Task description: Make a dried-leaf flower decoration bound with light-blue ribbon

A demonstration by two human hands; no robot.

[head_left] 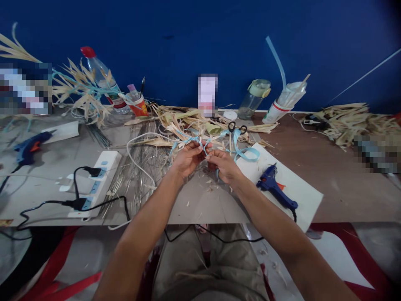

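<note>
Over the middle of the table, my left hand is closed, its fingers pinching a thin stem wrapped in light blue ribbon. Close beside it, my right hand pinches the same blue ribbon between thumb and fingers. Dried corn husks lie just behind both hands, partly under the blue strands. A loose loop of blue ribbon curls to the right, beside black-handled scissors. Fingers hide part of the held piece.
A blue glue gun rests on a white board by my right forearm. To the left are a power strip with black cords, thin wires and another glue gun. Bottles and cups, including a red cup, line the blue wall.
</note>
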